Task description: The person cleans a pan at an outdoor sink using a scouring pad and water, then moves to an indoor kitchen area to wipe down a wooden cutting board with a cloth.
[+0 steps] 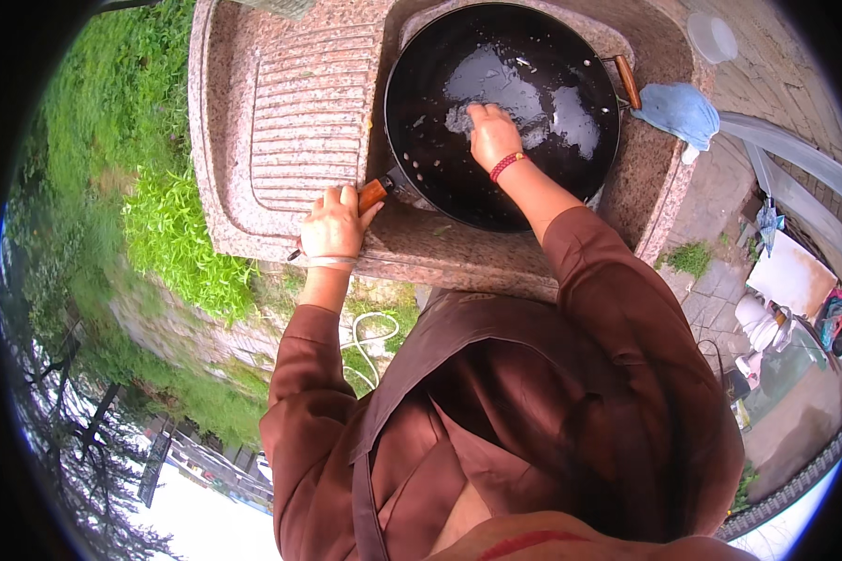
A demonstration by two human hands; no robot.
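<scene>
A large black wok [456, 182] rests in the basin of a speckled stone sink [505, 263], with shallow water and a few small pale bits inside. My left hand [333, 228] is wrapped around the wok's long wooden handle [372, 196] at the sink's front edge. Inside the wok, my right hand [493, 137] reaches down with bent fingers at the wet bottom. Its fingertips are turned away from me, so whether it holds anything is hidden. The short wooden side handle [627, 82] juts out at the right.
A ribbed stone drainboard [309, 119] lies left of the basin. A light blue cloth [677, 116] hangs over the right rim, near a translucent plastic tub [712, 37]. Green plants [182, 238] grow at the left, and a pale hose [365, 343] lies below the sink.
</scene>
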